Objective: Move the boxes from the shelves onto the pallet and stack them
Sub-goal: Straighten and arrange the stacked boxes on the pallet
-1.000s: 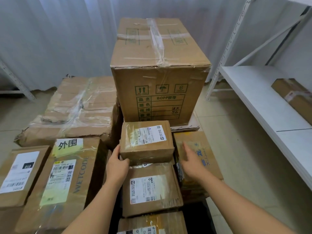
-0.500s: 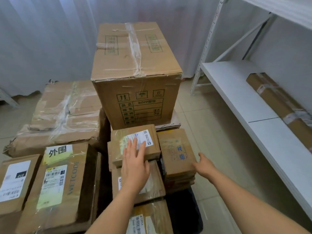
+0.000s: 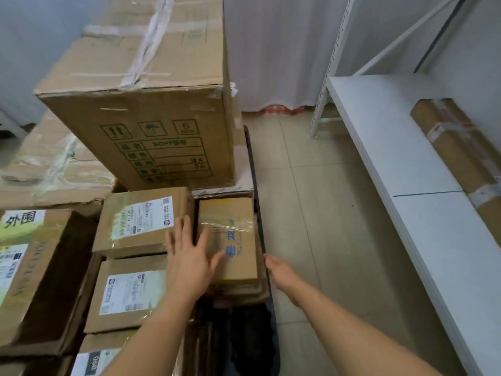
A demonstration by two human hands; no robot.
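Parcels sit packed edge to edge at lower centre; left hand lies flat across labelled parcel and blue-printed parcel (probably levelling them), right hand relaxed, holding nothing.

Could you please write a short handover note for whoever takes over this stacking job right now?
Left hand: open, fingers spread flat across the labelled box and the taped box beside it.
Right hand: open, at the right edge of the taped box's stack, holding nothing.
Done: many boxes are stacked, with the big carton at the back.
Left: one long box lies on the shelf to the right; fetch it and stack it.
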